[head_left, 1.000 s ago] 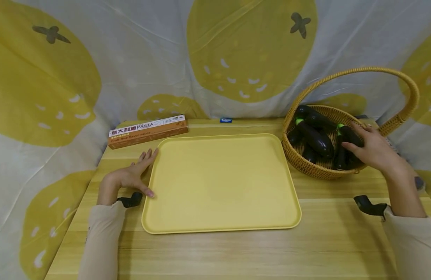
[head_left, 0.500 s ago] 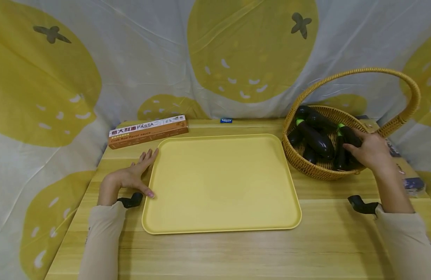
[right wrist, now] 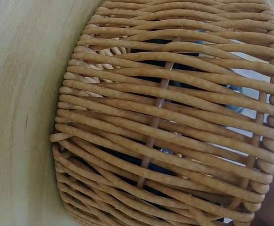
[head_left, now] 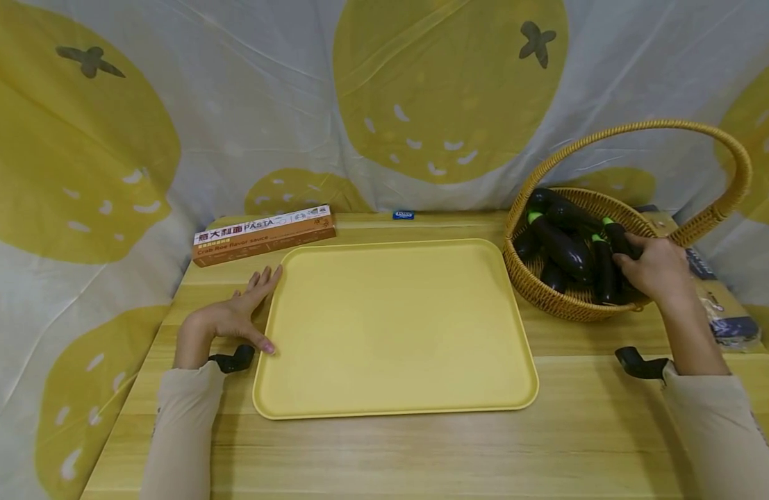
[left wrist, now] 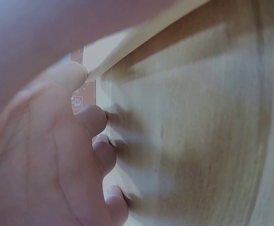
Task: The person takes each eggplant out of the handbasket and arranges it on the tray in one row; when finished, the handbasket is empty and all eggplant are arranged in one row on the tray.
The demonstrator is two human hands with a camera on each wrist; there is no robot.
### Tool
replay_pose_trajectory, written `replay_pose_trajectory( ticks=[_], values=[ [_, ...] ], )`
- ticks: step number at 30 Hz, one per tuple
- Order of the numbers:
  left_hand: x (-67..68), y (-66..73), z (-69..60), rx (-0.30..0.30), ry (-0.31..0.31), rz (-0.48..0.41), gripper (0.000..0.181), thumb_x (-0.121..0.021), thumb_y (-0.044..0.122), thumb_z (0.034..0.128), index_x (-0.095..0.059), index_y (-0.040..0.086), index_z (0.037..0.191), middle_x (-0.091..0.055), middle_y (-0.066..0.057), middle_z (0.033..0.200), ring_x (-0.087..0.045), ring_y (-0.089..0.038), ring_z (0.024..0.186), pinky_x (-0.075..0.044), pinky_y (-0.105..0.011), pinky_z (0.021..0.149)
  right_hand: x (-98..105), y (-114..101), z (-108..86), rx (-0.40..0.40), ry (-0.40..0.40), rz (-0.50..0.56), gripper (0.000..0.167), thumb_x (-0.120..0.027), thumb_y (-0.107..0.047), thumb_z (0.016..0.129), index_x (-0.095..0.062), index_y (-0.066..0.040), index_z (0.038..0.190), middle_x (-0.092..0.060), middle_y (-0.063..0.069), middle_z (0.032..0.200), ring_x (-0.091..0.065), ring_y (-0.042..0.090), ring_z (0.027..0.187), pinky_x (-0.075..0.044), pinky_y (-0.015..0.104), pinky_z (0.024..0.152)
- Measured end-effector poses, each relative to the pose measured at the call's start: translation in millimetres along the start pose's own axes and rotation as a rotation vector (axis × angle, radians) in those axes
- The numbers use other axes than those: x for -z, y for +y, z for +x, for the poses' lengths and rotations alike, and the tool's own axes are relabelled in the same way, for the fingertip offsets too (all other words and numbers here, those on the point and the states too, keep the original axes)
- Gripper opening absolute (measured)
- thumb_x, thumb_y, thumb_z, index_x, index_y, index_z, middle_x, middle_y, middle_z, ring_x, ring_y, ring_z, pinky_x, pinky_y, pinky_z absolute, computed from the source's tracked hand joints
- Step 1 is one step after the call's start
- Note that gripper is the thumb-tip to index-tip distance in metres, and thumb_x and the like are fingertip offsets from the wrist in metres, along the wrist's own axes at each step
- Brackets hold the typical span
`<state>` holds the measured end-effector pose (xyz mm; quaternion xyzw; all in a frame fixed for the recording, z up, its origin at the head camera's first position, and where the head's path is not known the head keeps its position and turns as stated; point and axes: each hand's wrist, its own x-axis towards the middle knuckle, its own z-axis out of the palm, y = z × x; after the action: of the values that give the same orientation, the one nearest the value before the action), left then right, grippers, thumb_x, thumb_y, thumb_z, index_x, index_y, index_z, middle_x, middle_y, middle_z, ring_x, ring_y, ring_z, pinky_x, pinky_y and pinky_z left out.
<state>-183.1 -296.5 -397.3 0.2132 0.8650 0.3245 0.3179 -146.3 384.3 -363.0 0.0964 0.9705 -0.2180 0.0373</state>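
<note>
At the right of the head view, my right hand (head_left: 660, 272) reaches over the wicker basket's rim (head_left: 568, 305) and grips a dark eggplant (head_left: 617, 238) with a green stem end. Several more eggplants (head_left: 565, 248) lie beside it in the basket. Only the basket's woven wall (right wrist: 170, 117) fills most of the right wrist view, hiding the grip. My left hand (head_left: 230, 316) has its fingers spread, with thumb and index finger at the left rim of the yellow tray (head_left: 397, 326). In the left wrist view, its fingertips (left wrist: 92, 118) rest near the wooden tabletop.
A pasta box (head_left: 265, 235) lies behind the tray on the left. A small blue packet (head_left: 403, 215) is at the table's back edge. Right of the basket lies a flat plastic-wrapped package (head_left: 731, 316). The basket's tall handle (head_left: 647, 125) arches up. A printed curtain (head_left: 284, 104) hangs behind.
My right hand has shifted left and closed round an eggplant in the basket. That eggplant has moved slightly, and a neighbouring one's green stem now shows more. My left hand has stayed put.
</note>
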Motion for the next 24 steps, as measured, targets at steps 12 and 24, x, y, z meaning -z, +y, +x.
replay_pose_trajectory(
  ticks=[12,24],
  values=[
    [-0.2,0.2,-0.2,0.002,0.003,-0.005,0.153,-0.098,0.035,0.0673,0.018,0.011,0.165,0.033,-0.027,0.165,0.032,-0.052,0.15,0.016,-0.081,0.114,2.7,-0.3,2.5,-0.057,0.006,-0.006,0.059,-0.048,-0.026,0.107,-0.039,0.013,0.149,-0.041,0.054,0.133,-0.036,0.073,0.117,-0.036,0.075,0.096],
    [0.5,2.0,-0.9,0.004,-0.007,-0.017,0.153,-0.098,0.033,0.0676,0.019,0.011,0.164,0.033,-0.028,0.164,0.033,-0.052,0.15,0.016,-0.081,0.113,4.2,-0.5,0.3,-0.015,0.035,0.073,0.056,-0.05,-0.028,0.107,-0.046,0.011,0.147,-0.053,0.049,0.124,-0.044,0.067,0.118,-0.03,0.078,0.106]
  ],
)
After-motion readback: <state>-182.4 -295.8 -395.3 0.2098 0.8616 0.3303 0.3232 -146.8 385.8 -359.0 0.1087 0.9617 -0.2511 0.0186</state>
